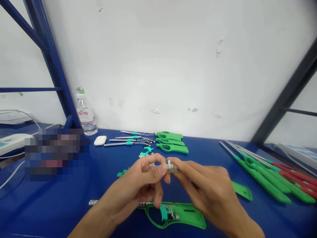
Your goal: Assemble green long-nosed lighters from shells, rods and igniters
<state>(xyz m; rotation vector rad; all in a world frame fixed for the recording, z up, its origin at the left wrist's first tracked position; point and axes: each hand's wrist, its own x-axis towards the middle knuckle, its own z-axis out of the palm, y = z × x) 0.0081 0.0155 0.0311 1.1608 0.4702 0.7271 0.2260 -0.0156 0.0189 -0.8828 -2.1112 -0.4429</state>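
Observation:
My left hand (143, 180) and my right hand (200, 185) meet above the blue table (61, 205), fingers pinched together on a small clear and white part (170, 166). Below them lies an open green lighter shell (183, 216) with a teal trigger and thin wires inside, its metal tube (93, 202) running left under my left wrist. A green shell half (241, 190) lies just right of my right hand. Small teal pieces (146, 152) sit on the table beyond my fingers.
Three green lighter handles with metal tubes (170, 142) lie at the back centre. Several finished green and red long lighters (272, 175) lie at the right. A water bottle (85, 115) and a white earbud case (100, 140) stand back left by a blue frame.

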